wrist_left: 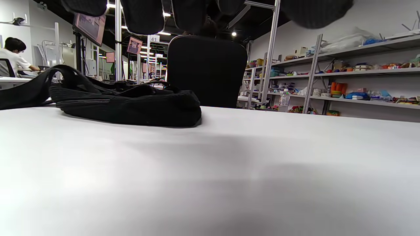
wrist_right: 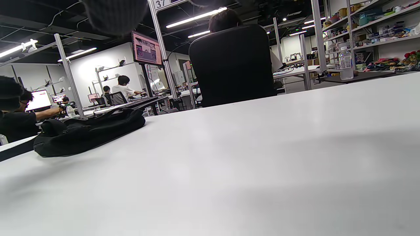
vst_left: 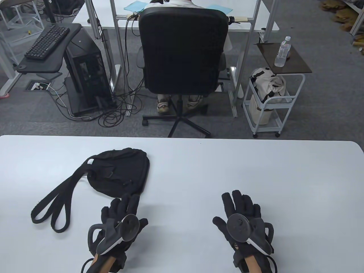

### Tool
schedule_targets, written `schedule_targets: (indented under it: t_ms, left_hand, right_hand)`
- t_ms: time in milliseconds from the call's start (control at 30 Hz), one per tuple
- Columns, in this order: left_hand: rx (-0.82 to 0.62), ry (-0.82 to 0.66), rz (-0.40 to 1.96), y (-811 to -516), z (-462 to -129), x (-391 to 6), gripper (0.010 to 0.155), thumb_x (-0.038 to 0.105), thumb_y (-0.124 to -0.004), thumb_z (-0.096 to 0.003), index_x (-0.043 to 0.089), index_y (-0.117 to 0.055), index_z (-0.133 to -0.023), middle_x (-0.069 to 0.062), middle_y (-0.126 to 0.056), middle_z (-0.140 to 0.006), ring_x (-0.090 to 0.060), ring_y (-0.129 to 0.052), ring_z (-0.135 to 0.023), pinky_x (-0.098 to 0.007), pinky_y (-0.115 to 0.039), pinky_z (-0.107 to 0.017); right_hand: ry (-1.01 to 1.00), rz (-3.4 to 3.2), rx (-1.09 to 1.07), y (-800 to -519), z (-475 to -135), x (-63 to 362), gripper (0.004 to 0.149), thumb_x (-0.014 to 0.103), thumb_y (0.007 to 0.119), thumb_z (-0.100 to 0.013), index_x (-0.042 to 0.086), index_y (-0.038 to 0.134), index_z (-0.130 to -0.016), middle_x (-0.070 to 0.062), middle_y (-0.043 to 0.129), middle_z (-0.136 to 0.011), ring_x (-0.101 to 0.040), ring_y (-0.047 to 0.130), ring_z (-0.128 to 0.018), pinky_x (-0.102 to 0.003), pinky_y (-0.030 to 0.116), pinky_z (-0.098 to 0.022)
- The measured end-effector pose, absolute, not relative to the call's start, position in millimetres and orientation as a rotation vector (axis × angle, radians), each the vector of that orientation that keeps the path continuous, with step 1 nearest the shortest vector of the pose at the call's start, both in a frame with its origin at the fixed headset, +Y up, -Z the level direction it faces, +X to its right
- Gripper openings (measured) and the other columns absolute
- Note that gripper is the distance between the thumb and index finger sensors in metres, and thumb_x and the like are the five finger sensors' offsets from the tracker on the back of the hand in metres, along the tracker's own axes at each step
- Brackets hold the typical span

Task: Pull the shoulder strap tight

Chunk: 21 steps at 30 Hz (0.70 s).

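Observation:
A black fabric bag [vst_left: 121,172] lies flat on the white table [vst_left: 256,176], left of centre. Its shoulder strap [vst_left: 55,203] runs out to the lower left in a long loop. My left hand [vst_left: 125,212] rests flat on the table just below the bag, fingers spread and pointing at its near edge, holding nothing. My right hand [vst_left: 241,210] rests flat well to the right, fingers spread, holding nothing. The bag also shows in the left wrist view [wrist_left: 131,103] and in the right wrist view [wrist_right: 88,131].
A black office chair [vst_left: 182,54] with a seated person stands beyond the table's far edge. A white cart [vst_left: 273,99] and a side table with a water bottle [vst_left: 283,51] stand at the right, a computer tower [vst_left: 85,71] at the left.

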<state>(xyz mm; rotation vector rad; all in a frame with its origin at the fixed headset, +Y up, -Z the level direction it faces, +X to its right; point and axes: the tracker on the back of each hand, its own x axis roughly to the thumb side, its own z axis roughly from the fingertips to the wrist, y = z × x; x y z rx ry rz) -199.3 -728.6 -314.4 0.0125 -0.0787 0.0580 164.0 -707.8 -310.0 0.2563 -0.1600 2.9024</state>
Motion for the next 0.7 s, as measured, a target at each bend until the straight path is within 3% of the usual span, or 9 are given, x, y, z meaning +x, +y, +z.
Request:
schedule_targets:
  t_ms: [367,500,700]
  left_hand:
    - [-0.067,-0.002,0.048,-703.5,-387.0,-226.6,0.08,0.064,-0.056,-0.0492,0.037,-0.021,-0.116,0.003,-0.023,-0.13,-0.037,-0.035,-0.122,-0.069,-0.038,-0.083]
    - [-0.213,-0.015,0.124,-721.0,-417.8,-239.3,0.086,0.065,-0.063,-0.0462,0.041,-0.016,-0.114,0.01,-0.016,-0.129,-0.033,-0.022,-0.124,-0.068,-0.033,-0.085]
    - [-0.409,0.088,-0.07,-764.2,-449.2,-263.7,0.109,0.07,-0.076,-0.0335,0.048,0.003,-0.106,0.017,0.01,-0.121,-0.03,0.004,-0.12,-0.069,-0.019,-0.085]
  right_hand:
    - [-0.159,2.889,0.297,-707.1,-308.4,160.0,0.08,0.054,0.068,-0.05,0.018,0.038,-0.115,-0.023,0.034,-0.12,-0.056,0.041,-0.103,-0.076,0.037,-0.068]
    - [-0.154,2.881,0.296,-707.6,-308.9,160.4,0.079,0.054,0.068,-0.05,0.018,0.039,-0.115,-0.023,0.034,-0.12,-0.056,0.042,-0.103,-0.076,0.037,-0.068]
    - [-0.122,2.881,0.301,-709.8,-310.1,159.9,0.079,0.054,0.068,-0.05,0.019,0.039,-0.115,-0.022,0.035,-0.12,-0.056,0.042,-0.103,-0.076,0.037,-0.069]
